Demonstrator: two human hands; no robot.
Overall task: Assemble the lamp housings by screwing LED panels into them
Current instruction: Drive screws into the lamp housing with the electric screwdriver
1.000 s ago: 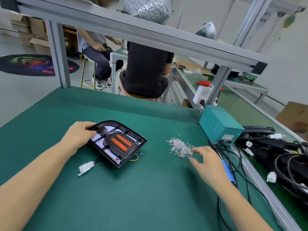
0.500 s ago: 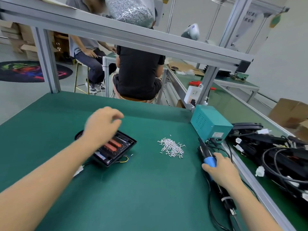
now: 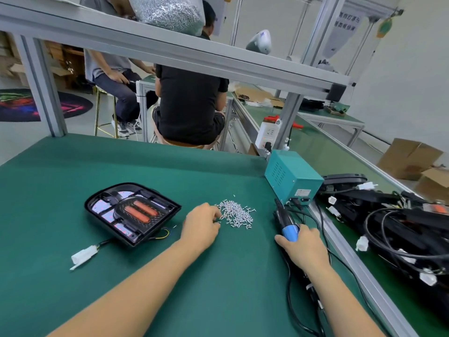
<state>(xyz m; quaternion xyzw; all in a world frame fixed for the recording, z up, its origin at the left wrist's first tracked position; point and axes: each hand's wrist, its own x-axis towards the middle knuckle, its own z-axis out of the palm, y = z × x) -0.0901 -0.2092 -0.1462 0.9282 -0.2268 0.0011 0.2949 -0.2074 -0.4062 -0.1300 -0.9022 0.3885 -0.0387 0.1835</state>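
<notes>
Screws [image 3: 237, 213] lie heaped at three o'clock of the lamp housing [image 3: 132, 212], so the left hand [image 3: 201, 226], fingertips curled into the heap's edge, should pinch just one while the right hand [image 3: 303, 246] grips the screwdriver [image 3: 286, 223].

A green table [image 3: 73, 171] carries a black lamp housing [image 3: 132, 212] at ten o'clock, a screw pile [image 3: 237, 213] at centre, and a teal box [image 3: 292, 180] at two o'clock.

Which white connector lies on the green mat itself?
The white connector at the left, wired to the lamp housing beside the left hand. The other white connectors sit among the black cables on the right.
</notes>
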